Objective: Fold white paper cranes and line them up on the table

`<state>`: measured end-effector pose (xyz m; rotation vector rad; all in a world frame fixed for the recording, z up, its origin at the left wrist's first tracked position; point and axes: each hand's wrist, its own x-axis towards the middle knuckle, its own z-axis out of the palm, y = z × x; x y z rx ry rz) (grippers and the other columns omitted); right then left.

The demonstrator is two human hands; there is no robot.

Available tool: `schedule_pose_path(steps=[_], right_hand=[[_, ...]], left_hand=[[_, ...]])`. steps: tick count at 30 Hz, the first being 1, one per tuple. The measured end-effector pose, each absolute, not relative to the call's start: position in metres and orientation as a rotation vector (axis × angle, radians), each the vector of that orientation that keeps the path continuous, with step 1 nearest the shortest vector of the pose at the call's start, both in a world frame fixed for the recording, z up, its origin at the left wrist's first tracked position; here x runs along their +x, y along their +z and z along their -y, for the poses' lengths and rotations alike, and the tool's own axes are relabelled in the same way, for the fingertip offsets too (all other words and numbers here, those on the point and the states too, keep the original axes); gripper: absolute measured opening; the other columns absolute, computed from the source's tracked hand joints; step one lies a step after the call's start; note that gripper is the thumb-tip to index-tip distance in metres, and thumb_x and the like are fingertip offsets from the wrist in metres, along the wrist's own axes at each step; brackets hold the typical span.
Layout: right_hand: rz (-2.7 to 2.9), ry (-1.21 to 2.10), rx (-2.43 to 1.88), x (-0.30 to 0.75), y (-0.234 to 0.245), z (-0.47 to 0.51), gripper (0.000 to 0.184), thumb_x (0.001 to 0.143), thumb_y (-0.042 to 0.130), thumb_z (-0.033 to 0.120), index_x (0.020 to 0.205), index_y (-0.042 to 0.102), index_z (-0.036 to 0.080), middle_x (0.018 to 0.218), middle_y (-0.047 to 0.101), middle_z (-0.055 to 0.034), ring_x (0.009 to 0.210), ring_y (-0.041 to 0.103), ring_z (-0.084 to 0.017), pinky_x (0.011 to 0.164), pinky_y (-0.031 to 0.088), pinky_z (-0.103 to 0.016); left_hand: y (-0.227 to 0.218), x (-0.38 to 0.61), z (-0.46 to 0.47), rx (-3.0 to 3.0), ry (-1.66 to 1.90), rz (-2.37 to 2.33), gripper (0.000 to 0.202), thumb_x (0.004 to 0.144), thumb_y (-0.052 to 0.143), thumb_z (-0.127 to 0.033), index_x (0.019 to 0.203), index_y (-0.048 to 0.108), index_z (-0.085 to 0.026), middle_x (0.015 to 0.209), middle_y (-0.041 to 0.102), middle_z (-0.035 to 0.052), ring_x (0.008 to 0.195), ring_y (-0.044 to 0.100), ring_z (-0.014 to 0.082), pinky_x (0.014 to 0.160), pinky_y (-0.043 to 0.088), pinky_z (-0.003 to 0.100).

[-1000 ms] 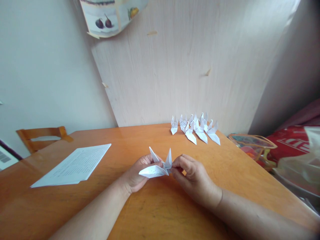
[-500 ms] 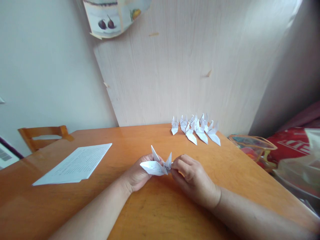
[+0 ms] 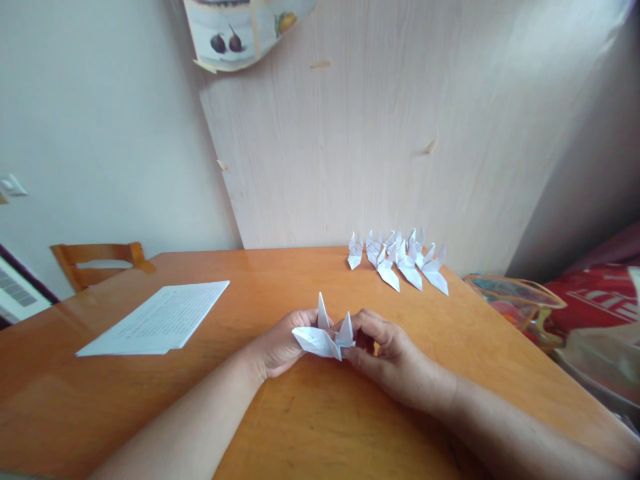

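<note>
From the head view: got a white paper bird (image 3: 316, 342) held between both hands, over the tabletop (image 3: 280, 427), though can't really tell if touching it or just above. Gripped from behind by the left hand (image 3: 283, 343), fingertips mostly hidden by the paper, so hard to say exactly how. Pinched at the other end by the right hand (image 3: 393, 357), between thumb and bent fingers. Two pointy bits sticking up between the hands, plus a broad flap in front of the left hand, with faint marks on it. Farther out, ahead and a bit right of the right hand, a bunch of similar paper birds (image 3: 410, 275) in roughly two rows near the pale panel (image 3: 325, 153), overlapping a fair bit. Out left of the left hand, a few printed sheets (image 3: 155, 320) lying flat, well apart from it. Beyond those, a wooden chair (image 3: 100, 252). Way right of the right hand, past the edge, an orange-rimmed basket (image 3: 543, 285) and something red (image 3: 575, 293) with white lettering. High above the hands, a fruit poster (image 3: 250, 43).
</note>
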<state>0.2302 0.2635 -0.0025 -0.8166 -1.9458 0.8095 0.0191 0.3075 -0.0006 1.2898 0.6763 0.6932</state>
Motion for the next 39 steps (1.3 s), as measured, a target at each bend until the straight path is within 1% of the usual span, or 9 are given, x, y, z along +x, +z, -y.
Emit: schedule_pose_path(steps=[6,10,13,16,20,26,32,34,39], right_hand=[[1.917,0.762,-0.828,0.229,-0.007,-0.264,0.017,0.084,0.056,0.007,0.088,0.06,0.023,0.08,0.056,0.0019,0.073,0.052,-0.013,0.067,0.042,-0.025],[1.835,0.696,-0.976,0.232,-0.016,-0.273,0.026,0.082,0.053,0.007,0.1,0.06,0.023,0.085,0.06,-0.0002,0.076,0.056,-0.015,0.069,0.045,-0.028],[1.77,0.619,-1.119,0.238,-0.027,-0.284,0.036,0.078,0.051,0.006,0.111,0.058,0.022,0.09,0.061,-0.0022,0.082,0.058,-0.017,0.075,0.047,-0.031],[1.767,0.637,-1.209,0.244,-0.035,-0.292,0.038,0.075,0.051,0.007,0.11,0.057,0.02,0.088,0.061,-0.0027,0.08,0.059,-0.018,0.074,0.047,-0.032],[1.8,0.718,-1.241,0.247,-0.035,-0.294,0.033,0.077,0.056,0.012,0.108,0.058,0.021,0.088,0.063,-0.0024,0.08,0.06,-0.018,0.073,0.048,-0.031],[1.869,0.841,-1.156,0.248,-0.026,-0.289,0.022,0.081,0.061,0.017,0.103,0.062,0.022,0.095,0.067,-0.0027,0.088,0.062,-0.018,0.077,0.049,-0.03],[1.955,0.802,-1.143,0.247,-0.018,-0.288,0.014,0.088,0.059,0.027,0.096,0.069,0.022,0.093,0.068,-0.0036,0.087,0.063,-0.019,0.076,0.049,-0.032],[1.947,0.767,-1.179,0.246,-0.019,-0.29,0.015,0.089,0.059,0.03,0.094,0.07,0.021,0.089,0.068,-0.0034,0.082,0.063,-0.019,0.073,0.048,-0.032],[1.926,0.687,-1.269,0.243,-0.021,-0.291,0.025,0.089,0.059,0.039,0.071,0.061,0.021,0.069,0.06,-0.0002,0.065,0.055,-0.016,0.059,0.042,-0.029]], left_hand=[[0.001,0.022,-0.304,1.311,0.748,-0.731,0.021,0.077,0.078,-0.03,0.082,0.066,-0.013,0.079,0.064,0.0026,0.074,0.055,0.0131,0.073,0.041,0.026],[0.0,0.026,-0.303,1.405,0.858,-0.772,0.025,0.082,0.073,-0.036,0.091,0.066,-0.014,0.086,0.067,0.0038,0.08,0.059,0.0152,0.077,0.043,0.027],[-0.006,0.028,-0.305,1.547,0.925,-0.848,0.023,0.084,0.071,-0.032,0.098,0.065,-0.015,0.096,0.068,0.0054,0.09,0.06,0.0183,0.083,0.044,0.03],[-0.014,0.029,-0.306,1.72,0.908,-0.933,0.014,0.083,0.068,-0.024,0.094,0.064,-0.016,0.09,0.064,0.0023,0.084,0.058,0.0158,0.078,0.044,0.027],[-0.02,0.03,-0.305,1.929,0.839,-1.046,0.013,0.08,0.064,-0.017,0.093,0.065,-0.018,0.086,0.06,-0.0004,0.077,0.054,0.0138,0.071,0.042,0.025],[-0.017,0.031,-0.303,2.138,0.816,-1.163,0.023,0.074,0.067,-0.015,0.095,0.067,-0.022,0.095,0.063,0.001,0.089,0.056,0.0185,0.081,0.043,0.028],[-0.014,0.032,-0.304,2.226,0.757,-1.115,0.011,0.073,0.067,-0.016,0.083,0.063,-0.019,0.086,0.062,0.0016,0.08,0.055,0.0179,0.071,0.041,0.026],[-0.014,0.032,-0.303,2.247,0.758,-1.134,0.011,0.073,0.067,-0.015,0.082,0.063,-0.019,0.085,0.061,0.0014,0.079,0.055,0.0179,0.069,0.04,0.026],[-0.014,0.033,-0.303,2.288,0.768,-1.168,0.013,0.071,0.066,-0.013,0.083,0.063,-0.019,0.082,0.06,0.001,0.079,0.055,0.0179,0.069,0.039,0.026]])
